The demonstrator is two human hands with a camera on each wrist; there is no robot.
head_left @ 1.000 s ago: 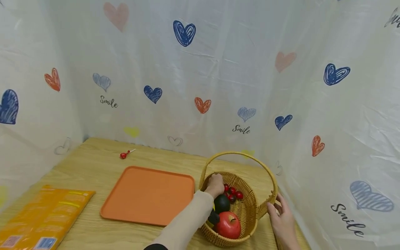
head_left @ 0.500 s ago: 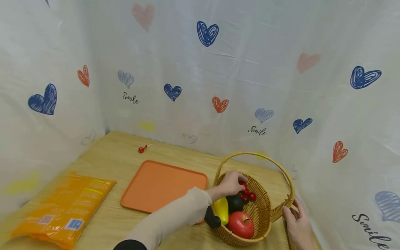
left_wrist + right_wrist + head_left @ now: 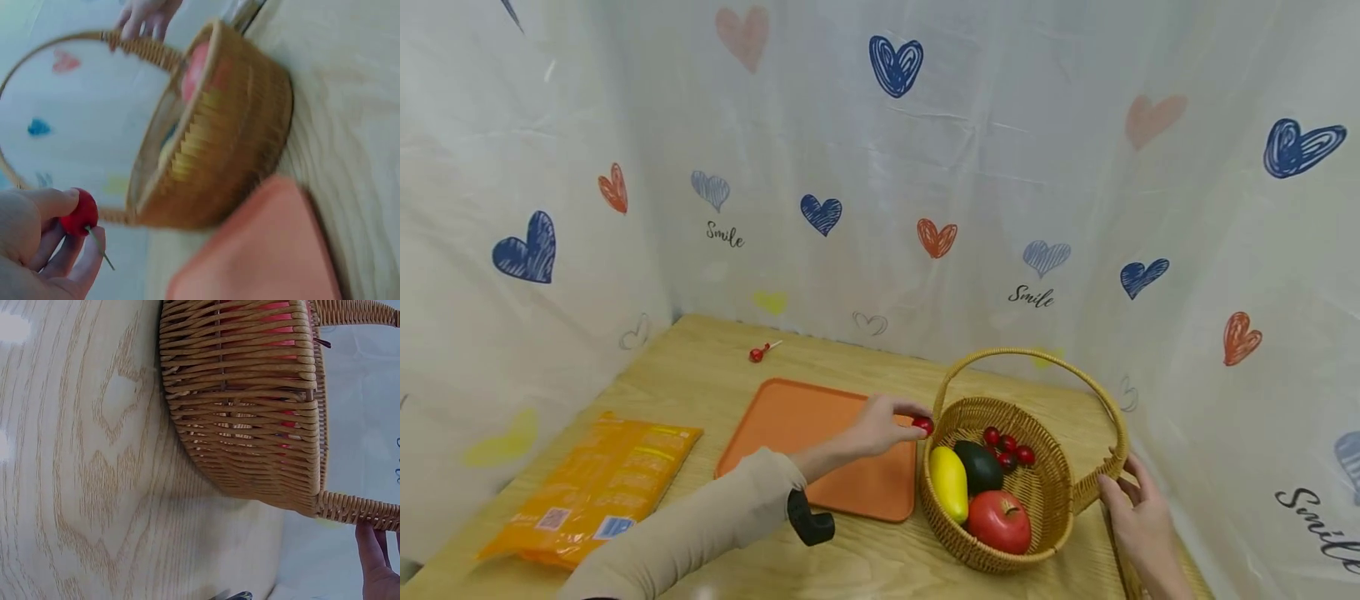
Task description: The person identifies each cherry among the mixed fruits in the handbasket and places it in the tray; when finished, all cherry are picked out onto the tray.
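My left hand (image 3: 876,427) pinches a red cherry (image 3: 80,214) between thumb and fingers, its thin green stem hanging down in the left wrist view. In the head view this hand is just left of the rim of a woven wicker basket (image 3: 951,533), overlapping the tray's right end. On the basket's right side, my right hand (image 3: 1144,523) grips the lower part of the arched handle (image 3: 1030,353). Inside the basket lie a yellow mango-shaped fruit (image 3: 950,485), a dark green avocado-like fruit (image 3: 980,467), a red apple (image 3: 1000,522) and several more cherries (image 3: 1007,452).
An orange tray (image 3: 805,404) lies left of the basket on the wooden table (image 3: 700,350). Farther left is an orange plastic package (image 3: 606,483). A red lollipop (image 3: 757,354) lies behind the tray. Heart-printed curtains (image 3: 977,167) enclose the table's back and sides.
My left hand has come up out of the basket with a cherry and moved left past the rim. My right hand stays on the handle. The head view has turned left.
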